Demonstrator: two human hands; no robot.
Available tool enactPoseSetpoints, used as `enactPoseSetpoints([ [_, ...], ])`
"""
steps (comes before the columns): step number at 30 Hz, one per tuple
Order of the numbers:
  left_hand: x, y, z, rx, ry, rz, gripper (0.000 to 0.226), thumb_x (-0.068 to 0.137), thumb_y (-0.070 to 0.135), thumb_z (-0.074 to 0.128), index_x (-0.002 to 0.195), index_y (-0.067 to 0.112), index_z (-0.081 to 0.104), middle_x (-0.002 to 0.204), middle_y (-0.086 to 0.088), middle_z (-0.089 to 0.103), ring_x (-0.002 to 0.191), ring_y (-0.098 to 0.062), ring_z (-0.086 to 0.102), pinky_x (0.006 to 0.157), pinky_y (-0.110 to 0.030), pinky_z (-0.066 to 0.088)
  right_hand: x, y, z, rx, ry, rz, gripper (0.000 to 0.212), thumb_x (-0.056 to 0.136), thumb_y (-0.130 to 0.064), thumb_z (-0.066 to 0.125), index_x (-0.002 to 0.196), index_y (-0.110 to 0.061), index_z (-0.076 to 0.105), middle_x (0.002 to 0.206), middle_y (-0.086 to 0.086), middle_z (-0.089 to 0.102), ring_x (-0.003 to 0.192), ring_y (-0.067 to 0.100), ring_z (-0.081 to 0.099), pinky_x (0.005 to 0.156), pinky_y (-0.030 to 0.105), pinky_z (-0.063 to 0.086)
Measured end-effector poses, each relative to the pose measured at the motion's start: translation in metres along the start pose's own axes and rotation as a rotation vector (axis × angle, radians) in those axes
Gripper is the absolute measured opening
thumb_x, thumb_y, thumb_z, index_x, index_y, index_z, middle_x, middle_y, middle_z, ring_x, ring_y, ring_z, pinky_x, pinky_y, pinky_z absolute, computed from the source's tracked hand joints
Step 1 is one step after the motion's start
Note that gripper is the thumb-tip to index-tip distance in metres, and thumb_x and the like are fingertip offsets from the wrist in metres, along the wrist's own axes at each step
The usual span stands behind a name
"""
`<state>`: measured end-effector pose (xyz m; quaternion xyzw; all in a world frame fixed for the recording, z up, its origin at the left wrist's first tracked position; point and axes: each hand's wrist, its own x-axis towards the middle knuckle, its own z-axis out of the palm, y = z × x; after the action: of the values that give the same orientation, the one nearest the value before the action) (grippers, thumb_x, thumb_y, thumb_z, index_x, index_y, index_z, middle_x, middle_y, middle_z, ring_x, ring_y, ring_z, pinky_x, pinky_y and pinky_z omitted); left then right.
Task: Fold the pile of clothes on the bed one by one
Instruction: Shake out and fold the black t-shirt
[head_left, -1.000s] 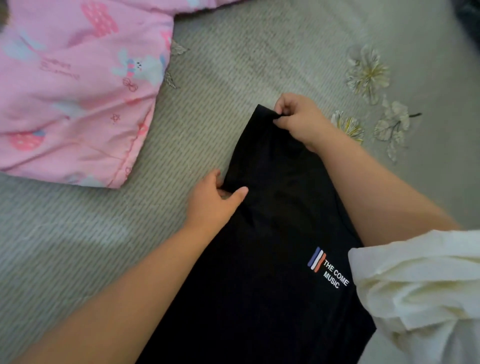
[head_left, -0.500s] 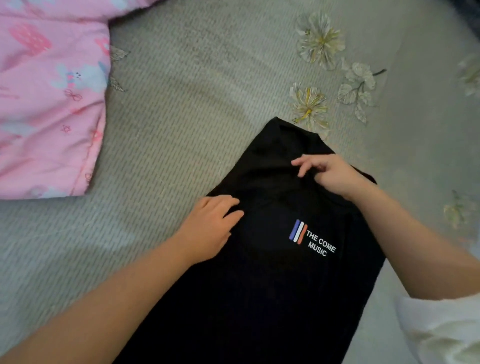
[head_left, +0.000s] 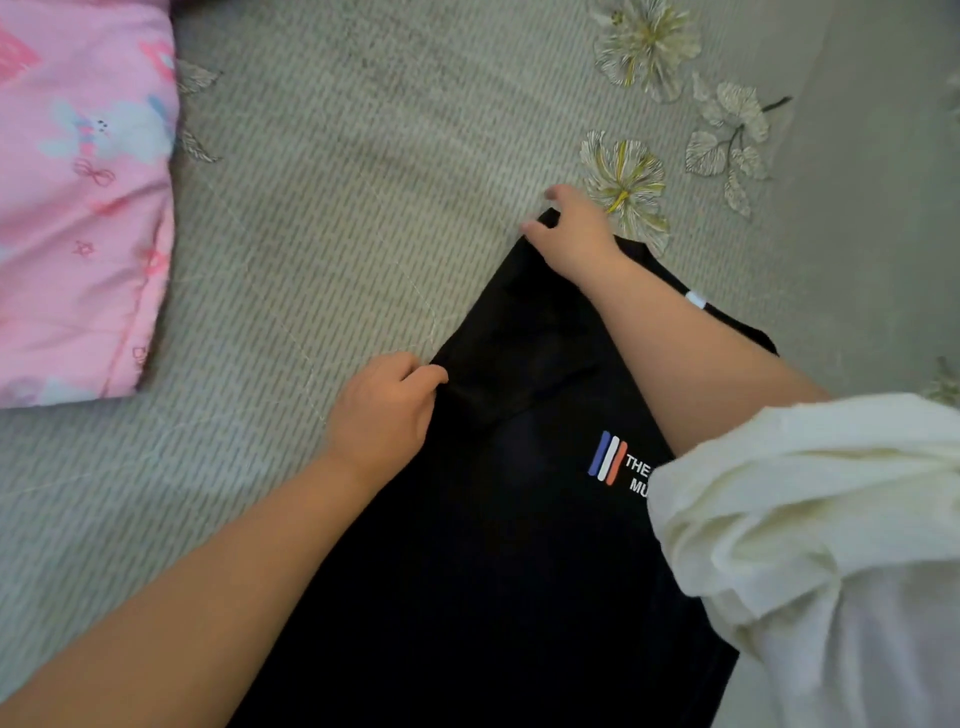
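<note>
Mid-fold: I have the black shirt lying flat on the bed, left hand pinching its near-left edge, right hand pinching its far corner; next, I judge, carry that end over.

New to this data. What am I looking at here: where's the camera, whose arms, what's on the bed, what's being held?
There is no robot. A person wears one wide-angle camera on the head, looking forward and down, so the two bare arms coming in from the bottom are the person's own.

The surface is a grey-green bed cover with embroidered flowers. A black garment with a small striped logo and white lettering lies on it. The left hand pinches its left edge; the right hand grips its far corner. A pink printed cloth lies at the upper left, apart from the black garment. The white sleeve at the right belongs to the person.
</note>
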<state>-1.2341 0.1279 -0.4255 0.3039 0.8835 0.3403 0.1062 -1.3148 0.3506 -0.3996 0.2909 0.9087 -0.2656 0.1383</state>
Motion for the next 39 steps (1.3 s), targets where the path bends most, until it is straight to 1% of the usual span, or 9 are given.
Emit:
enactPoseSetpoints([
  [6, -0.001, -0.017, -0.008, -0.013, 0.105, -0.117, 0.018, 0.069, -0.013, 0.068, 0.084, -0.004, 0.069, 0.063, -0.014, 0.060, 0.052, -0.029, 0.056, 0.042, -0.033, 0.047, 0.015, -0.008, 0.017, 0.324, 0.026, -0.017, 0.033, 0.092, -0.007, 0.047, 0.125, -0.012, 0.049, 0.132, 0.007, 0.049, 0.127, 0.017, 0.041, 0.097, 0.022, 0.035],
  [10, 0.001, -0.023, -0.013, 0.084, 0.108, -0.146, 0.014, 0.072, -0.010, 0.066, 0.085, -0.003, 0.069, 0.066, -0.018, 0.056, 0.059, -0.032, 0.054, 0.051, -0.038, 0.046, 0.012, -0.012, 0.021, 0.073, 0.109, -0.137, 0.040, 0.091, -0.015, 0.053, 0.131, -0.010, 0.046, 0.132, 0.006, 0.051, 0.123, 0.018, 0.045, 0.095, 0.019, 0.032],
  [13, -0.005, -0.024, -0.013, 0.157, 0.087, -0.191, 0.021, 0.076, -0.002, 0.065, 0.096, -0.002, 0.066, 0.081, -0.023, 0.059, 0.072, -0.037, 0.055, 0.064, -0.042, 0.043, -0.001, -0.005, 0.021, -0.155, 0.189, -0.160, 0.051, 0.093, -0.029, 0.049, 0.138, -0.010, 0.034, 0.135, 0.010, 0.045, 0.123, 0.023, 0.042, 0.099, 0.029, 0.034],
  [16, -0.023, -0.024, -0.012, 0.177, 0.046, -0.182, 0.038, 0.080, 0.008, 0.062, 0.115, -0.005, 0.057, 0.102, -0.027, 0.058, 0.091, -0.043, 0.055, 0.078, -0.051, 0.043, -0.039, 0.018, 0.023, -0.143, 0.293, -0.080, 0.051, 0.096, -0.033, 0.041, 0.140, -0.008, 0.031, 0.136, 0.013, 0.041, 0.124, 0.026, 0.039, 0.101, 0.034, 0.032],
  [22, -0.101, -0.005, -0.003, 0.337, -0.014, 0.037, 0.045, 0.083, 0.024, 0.046, 0.120, -0.002, 0.044, 0.118, -0.034, 0.054, 0.108, -0.049, 0.053, 0.089, -0.059, 0.040, -0.200, 0.099, 0.054, -0.089, 0.362, 0.001, 0.041, 0.090, -0.013, 0.051, 0.127, 0.005, 0.047, 0.130, 0.023, 0.047, 0.123, 0.035, 0.042, 0.104, 0.040, 0.029],
  [29, -0.200, 0.025, 0.012, 0.435, -0.399, 0.341, 0.047, 0.080, 0.031, 0.040, 0.105, 0.000, 0.066, 0.113, -0.022, 0.063, 0.107, -0.039, 0.059, 0.086, -0.063, 0.039, -0.395, 0.183, 0.097, -0.099, 0.341, 0.442, 0.056, 0.084, -0.026, 0.049, 0.127, 0.009, 0.045, 0.135, 0.030, 0.040, 0.127, 0.044, 0.036, 0.106, 0.053, 0.025],
  [36, -0.292, 0.038, 0.010, 0.625, -0.753, 0.311, 0.086, 0.092, 0.059, 0.006, 0.110, -0.003, 0.063, 0.119, -0.025, 0.059, 0.110, -0.042, 0.055, 0.088, -0.063, 0.037, -0.496, 0.199, 0.142, 0.145, 0.343, 0.596, 0.051, 0.086, -0.023, 0.057, 0.128, 0.004, 0.045, 0.117, 0.023, 0.055, 0.110, 0.036, 0.049, 0.093, 0.043, 0.037],
  [38, -0.306, 0.038, 0.007, 0.666, -0.754, 0.306, 0.084, 0.088, 0.065, 0.021, 0.114, -0.005, 0.059, 0.121, -0.027, 0.056, 0.112, -0.045, 0.053, 0.088, -0.064, 0.036, -0.506, 0.197, 0.151, 0.168, 0.334, 0.621, 0.044, 0.087, -0.018, 0.057, 0.126, -0.002, 0.048, 0.115, 0.018, 0.058, 0.107, 0.033, 0.052, 0.090, 0.042, 0.040],
  [39, -0.310, 0.038, 0.008, 0.684, -0.722, 0.326, 0.080, 0.080, 0.064, 0.046, 0.115, -0.007, 0.058, 0.122, -0.029, 0.055, 0.112, -0.047, 0.052, 0.087, -0.066, 0.036, -0.509, 0.197, 0.155, 0.182, 0.339, 0.629, 0.041, 0.088, -0.017, 0.056, 0.126, -0.003, 0.048, 0.114, 0.016, 0.059, 0.105, 0.032, 0.054, 0.090, 0.043, 0.041],
])
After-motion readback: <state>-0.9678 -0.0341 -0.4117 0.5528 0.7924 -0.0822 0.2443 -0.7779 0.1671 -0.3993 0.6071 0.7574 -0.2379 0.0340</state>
